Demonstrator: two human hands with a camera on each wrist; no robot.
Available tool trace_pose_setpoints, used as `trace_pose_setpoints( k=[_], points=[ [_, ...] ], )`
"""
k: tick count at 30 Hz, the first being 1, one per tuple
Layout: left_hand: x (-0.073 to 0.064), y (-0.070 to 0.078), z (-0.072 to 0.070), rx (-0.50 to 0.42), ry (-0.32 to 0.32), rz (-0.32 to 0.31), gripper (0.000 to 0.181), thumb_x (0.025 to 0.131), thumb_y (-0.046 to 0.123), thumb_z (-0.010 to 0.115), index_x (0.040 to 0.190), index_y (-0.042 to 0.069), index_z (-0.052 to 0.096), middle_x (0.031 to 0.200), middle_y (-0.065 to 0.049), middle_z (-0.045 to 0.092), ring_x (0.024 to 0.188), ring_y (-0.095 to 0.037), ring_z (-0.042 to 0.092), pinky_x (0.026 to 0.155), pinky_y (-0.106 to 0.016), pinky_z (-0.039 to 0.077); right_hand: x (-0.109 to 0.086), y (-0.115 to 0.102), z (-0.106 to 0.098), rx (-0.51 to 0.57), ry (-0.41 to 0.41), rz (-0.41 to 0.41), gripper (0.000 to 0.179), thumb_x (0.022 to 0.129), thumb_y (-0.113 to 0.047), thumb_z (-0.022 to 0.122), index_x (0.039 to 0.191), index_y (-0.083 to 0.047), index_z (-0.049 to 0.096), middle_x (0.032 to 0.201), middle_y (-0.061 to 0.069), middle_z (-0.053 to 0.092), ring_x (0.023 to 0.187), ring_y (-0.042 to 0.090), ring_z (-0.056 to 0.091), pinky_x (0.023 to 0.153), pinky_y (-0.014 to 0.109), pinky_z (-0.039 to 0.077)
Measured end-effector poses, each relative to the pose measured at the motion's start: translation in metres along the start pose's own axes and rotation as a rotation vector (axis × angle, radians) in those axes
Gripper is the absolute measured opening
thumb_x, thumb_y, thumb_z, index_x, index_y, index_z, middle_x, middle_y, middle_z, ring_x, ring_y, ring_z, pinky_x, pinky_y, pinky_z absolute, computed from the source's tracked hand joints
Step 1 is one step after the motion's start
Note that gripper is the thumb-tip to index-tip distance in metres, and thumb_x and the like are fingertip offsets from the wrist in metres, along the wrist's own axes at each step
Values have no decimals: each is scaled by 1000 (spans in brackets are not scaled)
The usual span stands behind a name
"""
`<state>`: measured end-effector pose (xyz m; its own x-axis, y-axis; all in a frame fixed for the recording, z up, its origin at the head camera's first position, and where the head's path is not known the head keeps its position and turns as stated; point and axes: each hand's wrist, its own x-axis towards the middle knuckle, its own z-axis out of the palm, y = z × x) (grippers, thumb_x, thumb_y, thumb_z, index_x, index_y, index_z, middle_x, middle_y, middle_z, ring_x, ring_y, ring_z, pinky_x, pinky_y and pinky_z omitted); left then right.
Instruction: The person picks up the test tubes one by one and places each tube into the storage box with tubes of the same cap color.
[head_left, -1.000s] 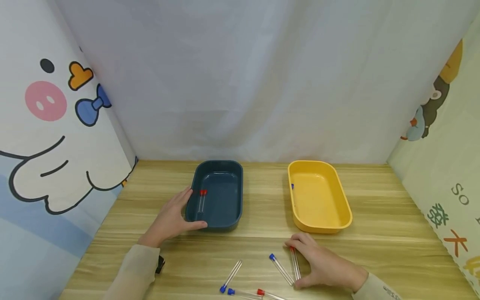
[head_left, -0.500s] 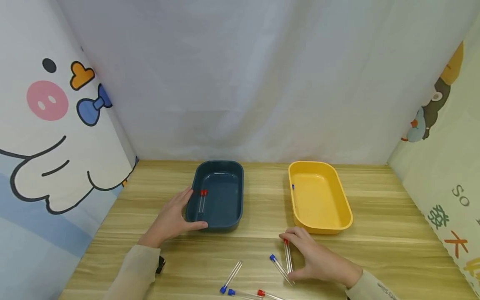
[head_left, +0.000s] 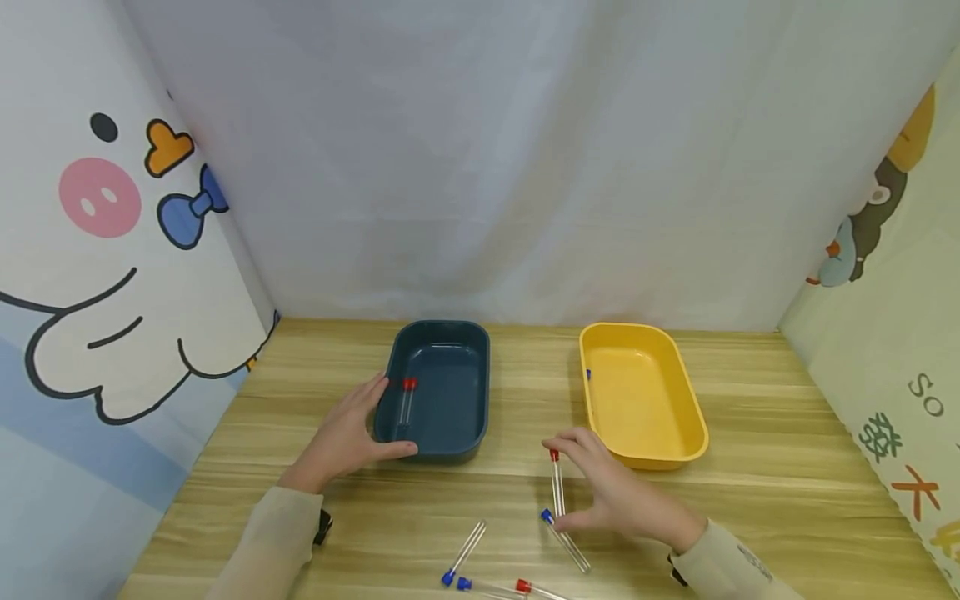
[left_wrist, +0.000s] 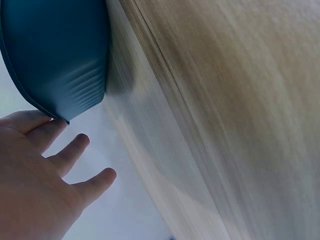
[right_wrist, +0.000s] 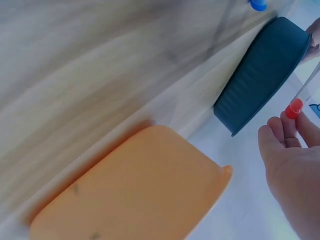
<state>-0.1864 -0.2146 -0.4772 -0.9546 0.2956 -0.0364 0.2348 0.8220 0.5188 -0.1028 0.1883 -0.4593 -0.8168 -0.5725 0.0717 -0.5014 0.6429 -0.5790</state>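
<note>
My right hand [head_left: 618, 492] holds a clear test tube [head_left: 557, 483] with a red cap, fingers at the cap and thumb near the other end. In the right wrist view the fingertips are at the red cap [right_wrist: 294, 108]. My left hand [head_left: 341, 442] rests at the left side and near corner of a dark blue tray [head_left: 453, 400], fingers fairly straight. Two fingertips touch the tray's rim in the left wrist view; the other fingers [left_wrist: 97, 185] stand apart from it. Inside that tray lies a red-capped tube [head_left: 407, 404].
A yellow tray [head_left: 641, 408] stands back right, with a blue cap [head_left: 588, 374] showing along its left wall. Blue-capped tubes [head_left: 567, 543] [head_left: 467, 552] [head_left: 483, 588] and a red-capped tube [head_left: 536, 589] lie on the wooden table [head_left: 375, 533]. A white cloth [head_left: 487, 167] hangs behind.
My right hand has carried the red-capped test tube left and a little away from me, past the nearby blue-capped tube. The left hand has stayed at the dark blue tray.
</note>
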Motion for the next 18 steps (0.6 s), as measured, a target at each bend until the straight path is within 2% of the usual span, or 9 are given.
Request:
trace_pose_setpoints(
  k=[6, 13, 18],
  points=[
    [-1, 2, -1, 1, -2, -6, 129, 72, 73, 81, 165, 9, 21, 173, -16, 20, 156, -48, 23, 118, -73, 29, 9, -2, -3, 41, 16, 15, 95, 79, -35, 91, 155, -8, 40, 149, 7, 42, 134, 29, 50, 109, 50, 51],
    [-1, 1, -1, 3, -4, -15, 129, 71, 75, 80, 166, 10, 20, 173, -15, 19, 156, -48, 23, 118, -74, 29, 25, -6, -7, 55, 62, -6, 92, 78, -28, 92, 152, -5, 43, 144, 11, 45, 131, 34, 52, 108, 53, 51],
    [-1, 1, -1, 0, -4, -8, 129, 72, 74, 80, 166, 10, 20, 173, -15, 20, 156, -49, 24, 118, -74, 29, 37, -8, -10, 75, 85, 26, 91, 79, -27, 91, 153, -8, 42, 147, 13, 44, 133, 36, 53, 109, 54, 50]
  ],
)
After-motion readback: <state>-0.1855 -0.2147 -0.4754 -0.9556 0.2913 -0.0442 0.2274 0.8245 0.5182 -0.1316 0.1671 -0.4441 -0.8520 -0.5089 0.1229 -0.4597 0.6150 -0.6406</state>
